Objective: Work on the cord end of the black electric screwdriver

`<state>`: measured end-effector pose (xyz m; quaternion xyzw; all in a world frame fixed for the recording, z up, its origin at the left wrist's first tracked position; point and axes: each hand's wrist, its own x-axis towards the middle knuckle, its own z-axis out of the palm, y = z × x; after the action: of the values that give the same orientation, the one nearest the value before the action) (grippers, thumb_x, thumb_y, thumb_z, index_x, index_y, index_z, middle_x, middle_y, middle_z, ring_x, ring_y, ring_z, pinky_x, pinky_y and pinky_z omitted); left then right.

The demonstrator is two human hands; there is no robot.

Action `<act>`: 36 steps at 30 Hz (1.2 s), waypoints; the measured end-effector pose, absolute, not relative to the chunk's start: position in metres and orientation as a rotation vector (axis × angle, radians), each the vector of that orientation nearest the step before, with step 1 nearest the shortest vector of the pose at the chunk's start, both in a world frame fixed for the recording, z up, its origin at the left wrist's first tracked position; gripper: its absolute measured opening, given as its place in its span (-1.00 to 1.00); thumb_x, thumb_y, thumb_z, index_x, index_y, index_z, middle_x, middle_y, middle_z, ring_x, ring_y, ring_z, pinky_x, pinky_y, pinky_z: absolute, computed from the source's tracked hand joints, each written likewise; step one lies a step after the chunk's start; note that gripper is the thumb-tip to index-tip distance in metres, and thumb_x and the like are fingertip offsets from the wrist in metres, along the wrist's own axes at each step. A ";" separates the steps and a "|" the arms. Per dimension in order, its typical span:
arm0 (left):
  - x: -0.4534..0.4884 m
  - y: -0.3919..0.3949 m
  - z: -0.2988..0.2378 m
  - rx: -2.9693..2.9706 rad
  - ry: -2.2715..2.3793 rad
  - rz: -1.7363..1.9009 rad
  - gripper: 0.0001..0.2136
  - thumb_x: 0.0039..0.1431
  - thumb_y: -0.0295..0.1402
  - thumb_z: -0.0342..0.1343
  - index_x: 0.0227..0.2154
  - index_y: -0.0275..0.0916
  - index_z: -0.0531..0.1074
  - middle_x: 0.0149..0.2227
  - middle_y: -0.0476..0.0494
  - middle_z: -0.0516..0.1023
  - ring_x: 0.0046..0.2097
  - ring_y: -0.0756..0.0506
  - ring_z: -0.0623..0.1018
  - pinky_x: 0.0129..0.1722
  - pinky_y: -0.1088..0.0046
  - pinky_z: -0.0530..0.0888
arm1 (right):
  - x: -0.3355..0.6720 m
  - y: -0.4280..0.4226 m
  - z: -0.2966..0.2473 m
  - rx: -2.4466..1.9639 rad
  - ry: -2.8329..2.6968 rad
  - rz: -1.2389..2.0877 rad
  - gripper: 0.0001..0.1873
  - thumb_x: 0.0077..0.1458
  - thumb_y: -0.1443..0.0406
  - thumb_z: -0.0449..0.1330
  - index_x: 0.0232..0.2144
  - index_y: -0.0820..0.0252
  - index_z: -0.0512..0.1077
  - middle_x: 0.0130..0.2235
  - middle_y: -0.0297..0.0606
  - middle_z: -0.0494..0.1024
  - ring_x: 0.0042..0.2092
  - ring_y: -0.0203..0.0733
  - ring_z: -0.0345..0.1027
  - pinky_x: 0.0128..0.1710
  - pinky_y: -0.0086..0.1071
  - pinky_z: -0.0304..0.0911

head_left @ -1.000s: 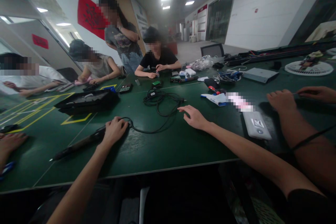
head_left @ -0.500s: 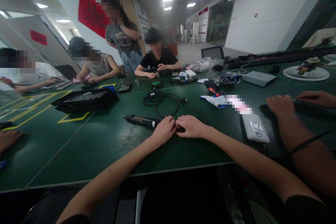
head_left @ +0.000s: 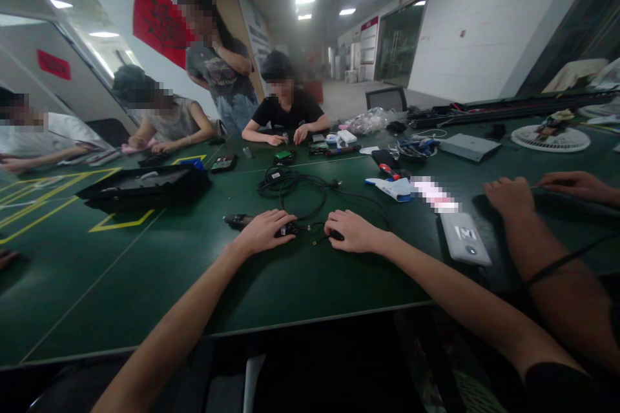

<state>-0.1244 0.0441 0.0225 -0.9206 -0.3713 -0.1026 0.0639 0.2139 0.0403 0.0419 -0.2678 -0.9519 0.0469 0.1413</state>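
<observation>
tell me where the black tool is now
In the head view the tool lies on the table left of centre, under the left hand, its tip poking out leftward; the right hand sits beside it.

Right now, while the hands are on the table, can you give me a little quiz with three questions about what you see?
1. True or false: the left hand lies on top of the black pen-shaped tool.
2. The white flat plastic device lies: A, left of the left hand; B, between the two hands; C, right of the right hand.
3. What colour is the wide flat table?
Key: 1 true; 2 C; 3 dark green.
</observation>
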 end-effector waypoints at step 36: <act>-0.058 0.010 0.021 -2.758 -1.026 -0.389 -0.74 0.47 -0.15 0.03 0.05 -0.14 0.44 -0.05 -0.16 0.57 -0.02 -0.16 0.56 -0.01 0.25 0.44 | 0.213 0.033 0.038 -0.616 -2.570 0.386 -0.92 0.35 0.29 0.19 -0.20 0.15 0.47 0.09 -0.10 0.48 0.09 -0.04 0.36 0.12 -0.13 0.26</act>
<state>-0.0580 0.0104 0.0215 -0.9257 -0.3443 -0.1307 0.0866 0.2128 0.0334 0.0379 -0.2242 -0.9358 0.1406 0.2331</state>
